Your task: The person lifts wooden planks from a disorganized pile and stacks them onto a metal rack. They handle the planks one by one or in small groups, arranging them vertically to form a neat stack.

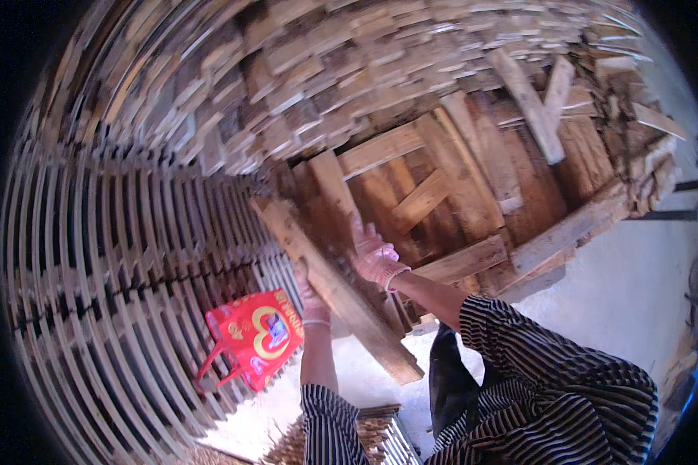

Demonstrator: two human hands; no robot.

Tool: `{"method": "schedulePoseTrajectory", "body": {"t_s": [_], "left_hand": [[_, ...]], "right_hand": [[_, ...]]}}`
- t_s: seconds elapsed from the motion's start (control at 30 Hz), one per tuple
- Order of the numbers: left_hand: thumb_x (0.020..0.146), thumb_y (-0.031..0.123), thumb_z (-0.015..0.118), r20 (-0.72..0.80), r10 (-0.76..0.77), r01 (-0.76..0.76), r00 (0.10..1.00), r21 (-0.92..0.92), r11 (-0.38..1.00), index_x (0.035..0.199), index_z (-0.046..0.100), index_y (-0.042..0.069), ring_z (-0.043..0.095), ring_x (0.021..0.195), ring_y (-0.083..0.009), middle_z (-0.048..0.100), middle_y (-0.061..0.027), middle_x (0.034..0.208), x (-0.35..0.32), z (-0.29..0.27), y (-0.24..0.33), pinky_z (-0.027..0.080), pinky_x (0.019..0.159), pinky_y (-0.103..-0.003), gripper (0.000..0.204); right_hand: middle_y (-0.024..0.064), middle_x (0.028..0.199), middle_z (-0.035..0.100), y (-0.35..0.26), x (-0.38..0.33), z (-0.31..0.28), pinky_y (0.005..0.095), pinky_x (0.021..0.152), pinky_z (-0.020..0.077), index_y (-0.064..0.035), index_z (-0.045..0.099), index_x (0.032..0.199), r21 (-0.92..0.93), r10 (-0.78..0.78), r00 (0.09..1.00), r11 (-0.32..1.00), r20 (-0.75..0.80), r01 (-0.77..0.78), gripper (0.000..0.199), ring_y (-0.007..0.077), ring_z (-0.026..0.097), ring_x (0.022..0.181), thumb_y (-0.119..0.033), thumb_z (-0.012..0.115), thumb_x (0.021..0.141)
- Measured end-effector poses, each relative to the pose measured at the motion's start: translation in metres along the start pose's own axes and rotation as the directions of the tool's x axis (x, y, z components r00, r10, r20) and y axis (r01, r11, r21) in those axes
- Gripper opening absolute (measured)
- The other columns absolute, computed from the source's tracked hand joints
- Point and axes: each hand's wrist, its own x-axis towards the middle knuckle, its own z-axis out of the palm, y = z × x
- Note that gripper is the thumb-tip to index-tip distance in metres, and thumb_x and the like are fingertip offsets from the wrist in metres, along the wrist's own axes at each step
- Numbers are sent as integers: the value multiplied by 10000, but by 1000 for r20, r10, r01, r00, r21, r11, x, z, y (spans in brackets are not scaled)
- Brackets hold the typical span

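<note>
A long, rough wooden plank (337, 298) slants across the middle, its near end hanging over the pale floor. My left hand (312, 298), in a pale pink knitted glove, is closed on the plank's left edge; the plank hides part of the fingers. To the right, my gloved right hand (376, 256) has its fingers bent at the lower end of a narrower wooden board (333, 184). That board leans over the boards of an open wooden pile (450, 174). Blur softens the right fingertips.
Stacked wooden strips (132, 248) form a wall on the left, and a tall stack of boards (349, 70) rises at the back. A red bag (257, 335) with handles hangs against the left stack. Near my legs stands a low bundle of strips (380, 434).
</note>
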Motion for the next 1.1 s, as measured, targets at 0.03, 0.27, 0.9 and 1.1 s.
{"method": "schedulePoseTrajectory", "body": {"t_s": [0.03,0.27,0.9,1.1], "left_hand": [[808,647,729,91,-67,75,994,-90,993,1384,563,105,641,1091,-294,663,-86,1258,-2,6,-1,517,1022,-422,808],[830,628,708,205,-95,91,974,30,995,1314,584,129,674,980,-302,695,-84,1129,-15,29,11,575,874,-464,705],[790,585,792,21,-43,41,999,77,996,1318,558,72,675,987,-295,679,-121,1118,-10,26,8,572,908,-447,772],[905,596,681,220,-96,81,971,76,994,1467,473,67,600,1198,-254,616,-110,1329,-34,37,-7,479,1070,-398,800]], "right_hand": [[277,1540,366,14,-3,-15,607,984,487,-139,172,1594,79,-45,999,996,21,43,845,450,522,1300,-413,625,936],[242,1477,409,156,-1,-167,664,1058,351,-38,283,1546,-334,19,749,887,-662,-318,1008,417,424,1357,-407,807,768],[81,1359,590,79,-66,-101,318,1063,437,-103,414,1546,982,-91,988,153,124,-109,763,182,564,1207,-222,762,878],[291,1497,462,-49,-78,-82,435,1082,456,-272,191,1635,29,-92,993,995,68,90,932,325,493,1391,-567,660,885]]}}
